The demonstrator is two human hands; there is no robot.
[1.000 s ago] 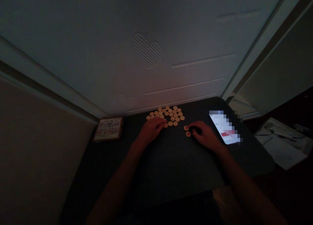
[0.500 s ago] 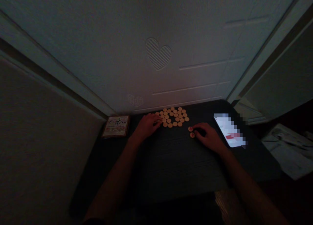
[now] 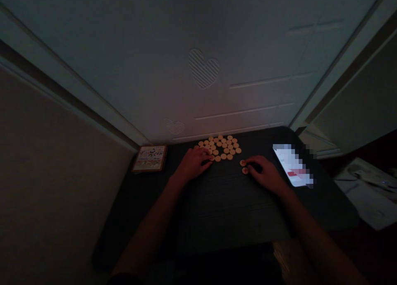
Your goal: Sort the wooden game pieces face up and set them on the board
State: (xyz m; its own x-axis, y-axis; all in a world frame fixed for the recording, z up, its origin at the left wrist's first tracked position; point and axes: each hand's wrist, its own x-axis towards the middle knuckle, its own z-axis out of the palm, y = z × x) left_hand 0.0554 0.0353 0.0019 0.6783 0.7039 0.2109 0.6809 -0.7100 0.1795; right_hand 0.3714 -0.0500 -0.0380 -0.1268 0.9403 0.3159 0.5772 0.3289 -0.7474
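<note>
Pale round Chinese chess pieces (image 3: 223, 156) lie in a loose cluster on the dark table (image 3: 214, 210). My left hand (image 3: 194, 163) reaches over the cluster's left edge. Its thumb and fingers close around a chess piece (image 3: 211, 157) at the near left corner, and the hand covers some others. To the right, two chess pieces with red characters lie apart from the cluster, a far one (image 3: 242, 163) and a near one (image 3: 245, 170). The fingertips of my right hand (image 3: 263, 171) touch these two, index finger and thumb spread with a gap between them.
A flat printed box (image 3: 150, 158) sits at the table's back left. At the right lies a lit phone (image 3: 291, 165), partly blurred. Behind the table rises a pale panel (image 3: 254, 49) with embossed hearts. A whitish object (image 3: 369, 198) stands beyond the table's right edge.
My left hand has moved slightly right and nearer, from the cluster's left side to a piece at its near left corner. My right hand stays at the two red-marked pieces.
</note>
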